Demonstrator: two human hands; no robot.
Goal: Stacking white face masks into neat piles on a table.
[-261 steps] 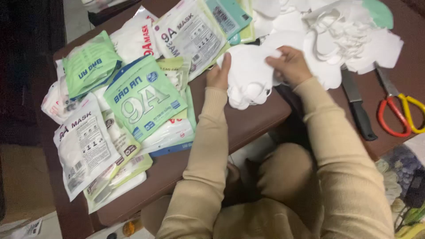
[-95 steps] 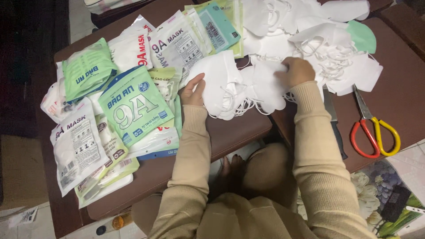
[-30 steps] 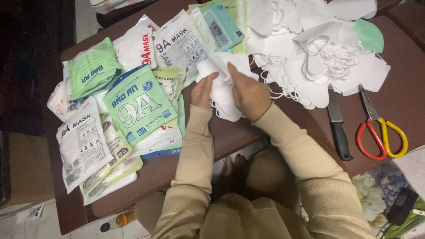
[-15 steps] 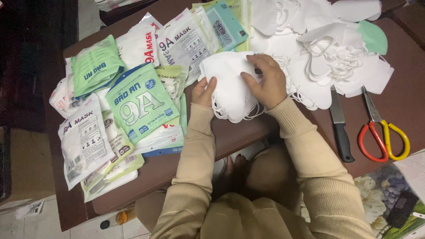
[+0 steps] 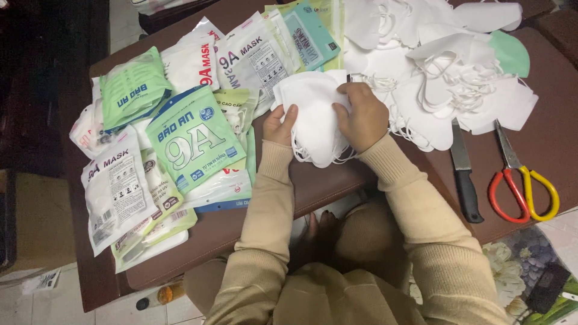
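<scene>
A small stack of white folded face masks (image 5: 313, 117) lies on the brown table (image 5: 337, 186) right in front of me. My left hand (image 5: 279, 123) grips the stack's left edge. My right hand (image 5: 363, 117) rests on its right side, fingers curled over the top edge. Thin white ear loops hang out below the stack. A large loose heap of more white masks (image 5: 445, 78) spreads to the right, with one pale green mask (image 5: 510, 53) on it.
Several sealed mask packets lie at left: a green-and-white one (image 5: 192, 141), a light green one (image 5: 133, 90), white ones (image 5: 114, 186). A black-handled knife (image 5: 465, 174) and red-and-yellow scissors (image 5: 521, 180) lie at right. My knees sit below the table's front edge.
My right hand went to the loose heap, then came back to the stack. Both hands now hold the stack, which has grown and sits slightly lower and flatter.
</scene>
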